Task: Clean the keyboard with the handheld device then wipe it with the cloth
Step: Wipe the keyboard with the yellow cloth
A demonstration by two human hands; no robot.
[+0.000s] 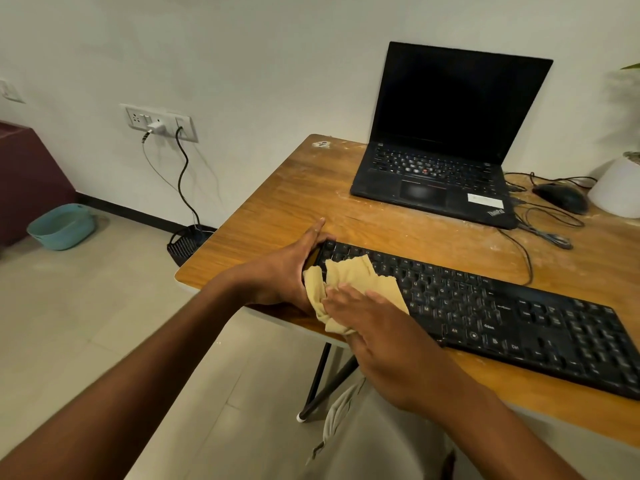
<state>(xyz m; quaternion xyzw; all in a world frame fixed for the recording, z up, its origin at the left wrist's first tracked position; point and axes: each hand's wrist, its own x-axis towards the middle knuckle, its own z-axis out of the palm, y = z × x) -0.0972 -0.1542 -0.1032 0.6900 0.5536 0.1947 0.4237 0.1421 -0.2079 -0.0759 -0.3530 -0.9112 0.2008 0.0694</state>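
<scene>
Keyboard [485, 317] lies on the desk [277, 202], long axis running away rightward from both hands; left hand [284, 271] grips its left end, right hand [374, 323] presses the cloth [360, 275] flat there, fingers [346, 292] straight

Both forearms come into the head view bare from the lower edge, with no sleeves, watch, bracelet or strap on either wrist. The left hand [284, 275] is bare, without a glove, and no ring shows on the fingers [317, 228] that can be seen. The right hand [374, 327] is likewise ungloved, its back facing the camera, with short nails and no rings visible. Below the arms, the lap is covered by light beige-grey fabric trousers [367, 441], with a raised seam running down one side and a small drawstring or tab end hanging near that seam.
</scene>
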